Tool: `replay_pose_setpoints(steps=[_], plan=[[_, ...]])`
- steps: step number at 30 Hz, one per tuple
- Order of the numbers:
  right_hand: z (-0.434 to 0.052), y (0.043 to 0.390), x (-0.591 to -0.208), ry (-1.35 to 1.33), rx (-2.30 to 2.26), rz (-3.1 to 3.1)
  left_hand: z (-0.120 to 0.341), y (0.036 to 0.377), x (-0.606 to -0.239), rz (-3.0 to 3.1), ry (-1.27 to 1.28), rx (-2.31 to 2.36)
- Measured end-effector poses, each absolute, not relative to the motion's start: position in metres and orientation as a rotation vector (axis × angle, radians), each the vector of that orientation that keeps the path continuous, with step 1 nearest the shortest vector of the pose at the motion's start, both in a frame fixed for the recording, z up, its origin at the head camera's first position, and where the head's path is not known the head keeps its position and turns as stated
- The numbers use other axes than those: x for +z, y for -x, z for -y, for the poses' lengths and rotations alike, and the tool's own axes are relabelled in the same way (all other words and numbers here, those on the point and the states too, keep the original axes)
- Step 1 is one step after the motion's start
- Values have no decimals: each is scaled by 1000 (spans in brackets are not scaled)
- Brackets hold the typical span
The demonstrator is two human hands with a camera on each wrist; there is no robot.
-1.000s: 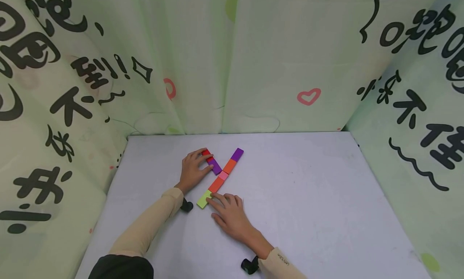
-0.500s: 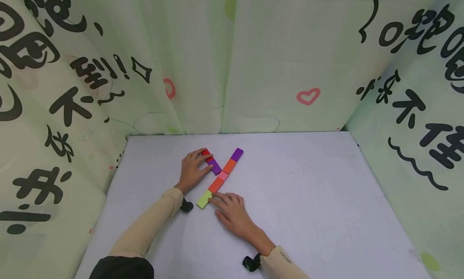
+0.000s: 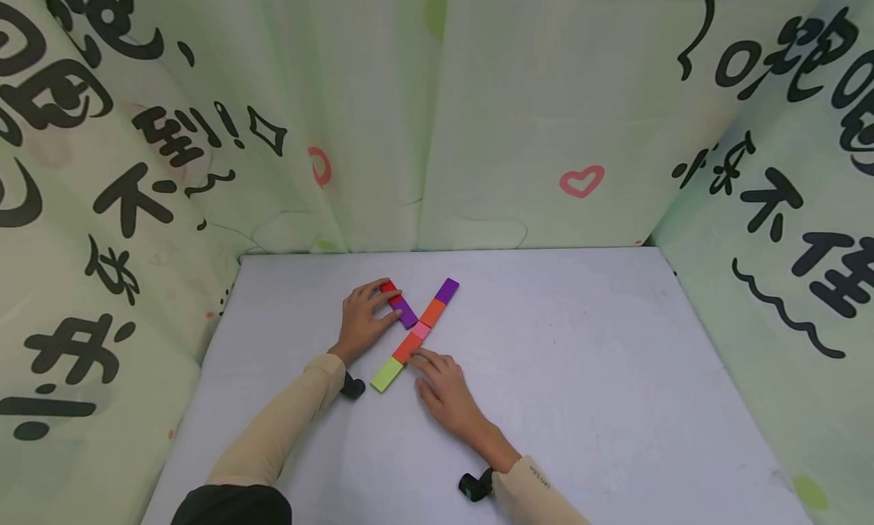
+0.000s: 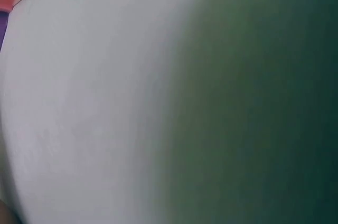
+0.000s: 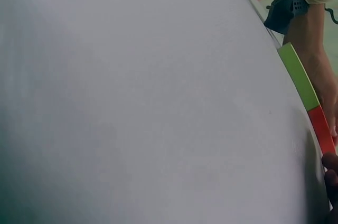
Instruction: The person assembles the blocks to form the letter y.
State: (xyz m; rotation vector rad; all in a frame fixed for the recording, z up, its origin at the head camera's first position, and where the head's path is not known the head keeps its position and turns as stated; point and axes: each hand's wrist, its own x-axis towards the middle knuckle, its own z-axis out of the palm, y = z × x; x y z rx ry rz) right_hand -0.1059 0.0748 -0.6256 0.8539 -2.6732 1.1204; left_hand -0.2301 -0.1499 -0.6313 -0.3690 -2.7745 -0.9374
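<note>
On the counter, the left hand lies with fingers nearly straight on the red block and purple block. Right of it runs a diagonal row; the right hand, fingers flat, touches its orange block

You have a pale grey worktop in front of you, plain and matte. Around it on three sides hangs a light green curtain, falling in soft folds down to the worktop's far edge. You can see bold black brush-style characters printed on the left and right panels, a pink heart outline on the back panel, a small red ring further left, and a green blob low on your right.
</note>
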Motion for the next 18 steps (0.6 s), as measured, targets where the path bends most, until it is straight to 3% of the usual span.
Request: replay_pose_setpoints(steps=[18], plan=[[-78, 135, -621, -554, 1397, 2566, 149, 229, -628, 2796, 353, -960]])
